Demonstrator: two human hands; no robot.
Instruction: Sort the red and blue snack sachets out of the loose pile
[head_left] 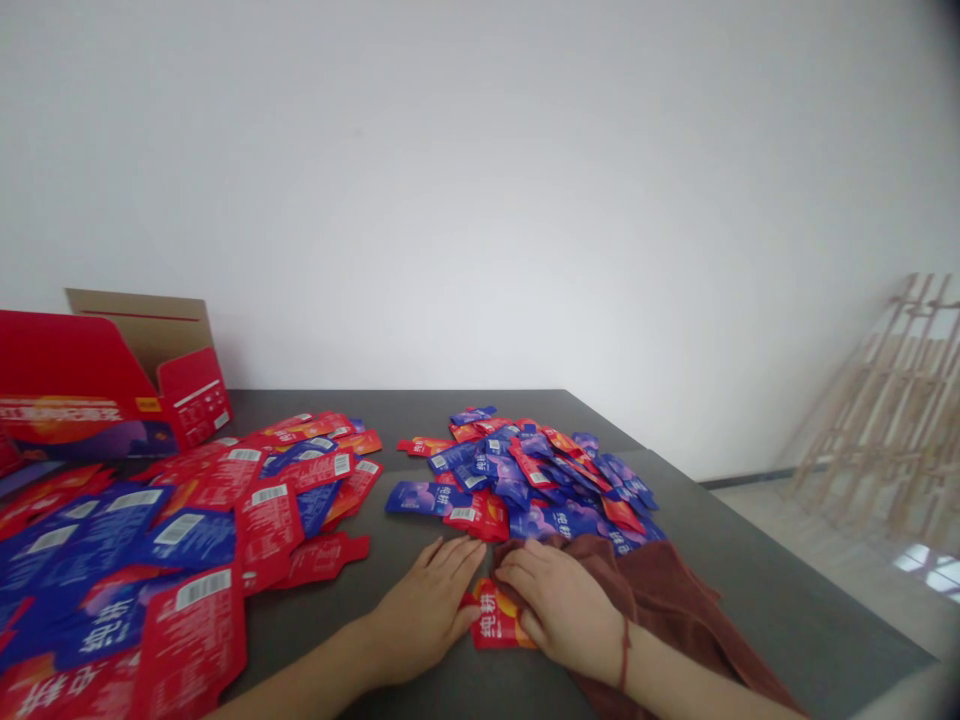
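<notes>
My left hand (424, 610) and my right hand (559, 605) lie side by side on the dark table (757, 590), near its front. Both press on one small red sachet (495, 622) lying flat between them. The left hand's fingers are stretched out over the sachet's left edge. The right hand's fingers curl over its top right part. A dark red cloth (660, 590) lies under and behind my right wrist. Just beyond the hands is a heap of small blue and red sachets (536, 475).
Several larger flat red and blue pouches (187, 530) are spread over the left half of the table. An open red cardboard box (97, 385) stands at the back left. Wooden frames (892, 420) lean against the wall on the right, beyond the table's edge.
</notes>
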